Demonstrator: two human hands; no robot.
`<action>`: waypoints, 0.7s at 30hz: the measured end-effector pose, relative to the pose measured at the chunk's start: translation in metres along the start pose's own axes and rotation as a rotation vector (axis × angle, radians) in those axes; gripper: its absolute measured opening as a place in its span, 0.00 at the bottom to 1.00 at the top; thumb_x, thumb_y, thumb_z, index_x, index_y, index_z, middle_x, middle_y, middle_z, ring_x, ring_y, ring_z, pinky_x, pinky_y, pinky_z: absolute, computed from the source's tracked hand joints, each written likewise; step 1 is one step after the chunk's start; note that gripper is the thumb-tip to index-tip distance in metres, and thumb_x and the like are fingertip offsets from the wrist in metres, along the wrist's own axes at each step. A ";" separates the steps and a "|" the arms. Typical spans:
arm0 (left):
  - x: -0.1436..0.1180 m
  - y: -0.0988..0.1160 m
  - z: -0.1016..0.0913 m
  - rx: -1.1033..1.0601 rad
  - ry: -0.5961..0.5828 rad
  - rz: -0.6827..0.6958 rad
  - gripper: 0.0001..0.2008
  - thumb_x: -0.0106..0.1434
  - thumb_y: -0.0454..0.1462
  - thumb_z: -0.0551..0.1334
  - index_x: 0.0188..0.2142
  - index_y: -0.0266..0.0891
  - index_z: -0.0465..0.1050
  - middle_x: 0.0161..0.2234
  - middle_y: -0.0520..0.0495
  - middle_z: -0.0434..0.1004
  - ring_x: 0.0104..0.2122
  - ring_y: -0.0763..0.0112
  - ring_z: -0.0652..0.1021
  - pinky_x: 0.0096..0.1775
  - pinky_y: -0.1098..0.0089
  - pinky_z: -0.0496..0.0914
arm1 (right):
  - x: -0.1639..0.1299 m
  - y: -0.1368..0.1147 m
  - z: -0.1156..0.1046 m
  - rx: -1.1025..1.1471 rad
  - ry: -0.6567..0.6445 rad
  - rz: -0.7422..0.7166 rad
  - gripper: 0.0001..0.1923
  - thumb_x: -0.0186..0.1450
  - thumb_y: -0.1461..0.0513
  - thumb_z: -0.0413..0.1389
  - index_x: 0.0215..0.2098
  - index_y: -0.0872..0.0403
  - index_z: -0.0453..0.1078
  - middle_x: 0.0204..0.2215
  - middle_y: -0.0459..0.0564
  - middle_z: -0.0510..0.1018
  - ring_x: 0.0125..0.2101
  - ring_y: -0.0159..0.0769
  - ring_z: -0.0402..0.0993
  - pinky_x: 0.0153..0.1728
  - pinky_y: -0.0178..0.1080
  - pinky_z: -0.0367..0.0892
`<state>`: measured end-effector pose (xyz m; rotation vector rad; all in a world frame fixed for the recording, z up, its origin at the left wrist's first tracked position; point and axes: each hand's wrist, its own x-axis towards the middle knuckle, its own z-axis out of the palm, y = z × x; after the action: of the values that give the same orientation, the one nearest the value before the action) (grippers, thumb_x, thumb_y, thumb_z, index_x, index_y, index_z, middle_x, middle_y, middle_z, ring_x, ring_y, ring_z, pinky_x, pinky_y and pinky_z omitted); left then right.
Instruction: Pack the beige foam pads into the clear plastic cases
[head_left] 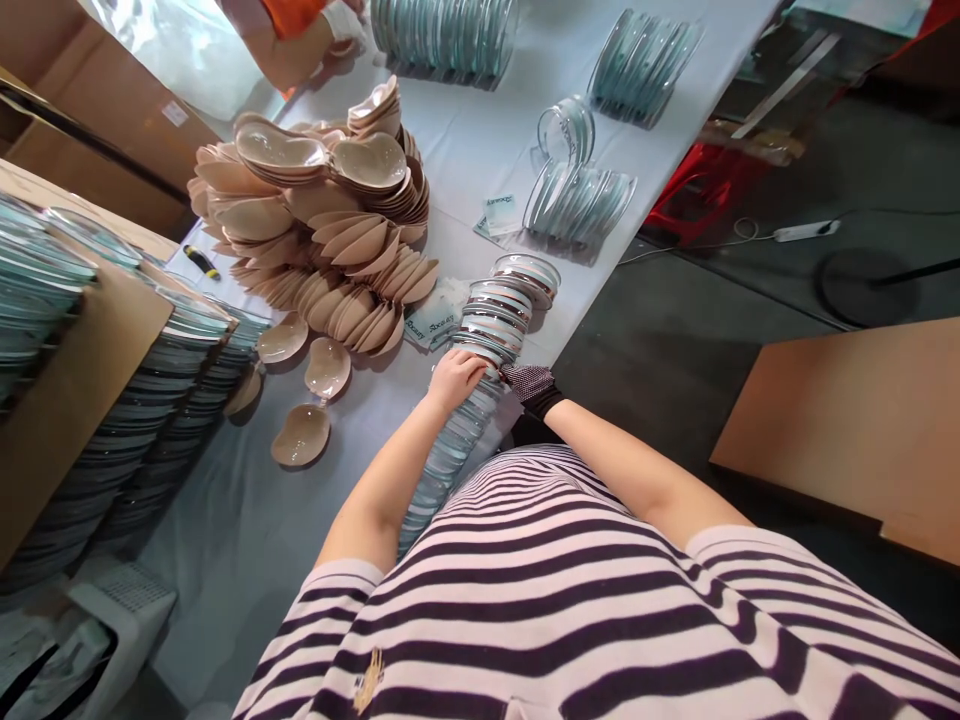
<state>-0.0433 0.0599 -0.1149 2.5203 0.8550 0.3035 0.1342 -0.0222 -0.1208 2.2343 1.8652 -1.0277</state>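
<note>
A long row of clear plastic clamshell packs (501, 310) lies along the table's near edge, running down toward my body. My left hand (455, 377) rests on top of this row, fingers curled over the packs. My right hand (531, 385), in a dark dotted glove, presses against the row's right side at the table edge. Both hands clasp the same stack from opposite sides. A big heap of beige silicone bra cups (315, 215) sits in the middle of the white table (480, 150), with a few loose cups (304, 432) lying nearer to me.
More clear pack stacks stand at the far edge (442, 35), the far right (641, 65) and mid-right (577, 195). Filled packs fill cardboard boxes (90, 380) on the left. Another person's arm (289, 45) reaches in at the top. A wooden board (862, 430) lies right.
</note>
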 end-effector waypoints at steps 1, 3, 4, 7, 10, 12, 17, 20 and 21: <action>0.000 0.000 0.000 0.003 -0.003 0.000 0.15 0.71 0.41 0.53 0.39 0.44 0.79 0.38 0.45 0.79 0.42 0.63 0.76 0.49 0.61 0.70 | 0.000 0.000 0.000 0.005 0.007 0.002 0.19 0.74 0.58 0.44 0.49 0.54 0.74 0.49 0.60 0.79 0.49 0.47 0.76 0.47 0.43 0.67; 0.002 0.001 0.000 0.010 -0.024 0.007 0.15 0.71 0.41 0.52 0.38 0.43 0.78 0.37 0.45 0.79 0.42 0.64 0.77 0.48 0.63 0.69 | 0.001 -0.001 -0.001 0.021 0.024 0.018 0.19 0.74 0.58 0.44 0.48 0.54 0.75 0.50 0.60 0.79 0.50 0.47 0.76 0.48 0.42 0.67; 0.004 0.001 -0.001 0.019 -0.040 0.011 0.15 0.71 0.41 0.53 0.37 0.43 0.78 0.37 0.45 0.79 0.41 0.64 0.77 0.48 0.62 0.69 | 0.001 -0.002 -0.002 0.041 0.030 0.030 0.19 0.73 0.58 0.44 0.48 0.55 0.74 0.50 0.60 0.79 0.50 0.46 0.76 0.48 0.42 0.67; 0.008 0.002 -0.006 0.073 -0.081 0.005 0.13 0.70 0.40 0.54 0.36 0.43 0.78 0.36 0.44 0.79 0.40 0.62 0.77 0.50 0.59 0.66 | -0.001 -0.002 -0.007 0.133 0.005 0.049 0.17 0.73 0.59 0.44 0.49 0.53 0.73 0.46 0.56 0.81 0.44 0.40 0.79 0.44 0.36 0.70; 0.010 0.004 -0.010 0.123 -0.086 0.001 0.12 0.68 0.40 0.56 0.36 0.45 0.78 0.36 0.43 0.78 0.42 0.59 0.77 0.53 0.54 0.63 | -0.004 0.004 -0.012 0.273 -0.154 0.041 0.15 0.70 0.63 0.48 0.50 0.51 0.72 0.36 0.49 0.83 0.30 0.31 0.79 0.33 0.31 0.71; 0.011 0.004 -0.012 0.141 -0.082 0.023 0.11 0.68 0.40 0.56 0.37 0.46 0.78 0.36 0.43 0.78 0.44 0.58 0.76 0.56 0.51 0.60 | -0.005 0.010 -0.014 0.408 -0.283 0.056 0.15 0.67 0.64 0.53 0.51 0.51 0.72 0.34 0.48 0.82 0.26 0.30 0.77 0.28 0.30 0.71; 0.012 -0.001 -0.014 0.176 -0.049 0.042 0.08 0.65 0.43 0.60 0.38 0.48 0.78 0.40 0.43 0.77 0.51 0.55 0.73 0.65 0.45 0.52 | 0.000 0.013 -0.004 0.779 -0.315 0.051 0.14 0.64 0.61 0.58 0.48 0.55 0.72 0.36 0.49 0.81 0.30 0.31 0.76 0.28 0.30 0.73; 0.015 -0.004 -0.014 0.106 -0.069 0.115 0.10 0.66 0.45 0.60 0.39 0.45 0.77 0.47 0.42 0.75 0.54 0.56 0.71 0.64 0.49 0.57 | -0.001 0.007 0.007 0.731 -0.129 0.054 0.12 0.64 0.61 0.57 0.46 0.55 0.72 0.36 0.49 0.81 0.35 0.34 0.77 0.36 0.33 0.74; 0.016 -0.005 -0.014 0.074 -0.078 0.149 0.11 0.66 0.46 0.59 0.39 0.44 0.76 0.49 0.41 0.74 0.56 0.56 0.70 0.63 0.52 0.60 | -0.002 0.004 0.008 0.648 -0.057 0.044 0.12 0.64 0.61 0.57 0.45 0.55 0.73 0.38 0.49 0.81 0.38 0.36 0.77 0.39 0.35 0.74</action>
<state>-0.0381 0.0777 -0.1044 2.6520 0.6614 0.2230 0.1340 -0.0287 -0.1277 2.4863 1.6032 -1.8774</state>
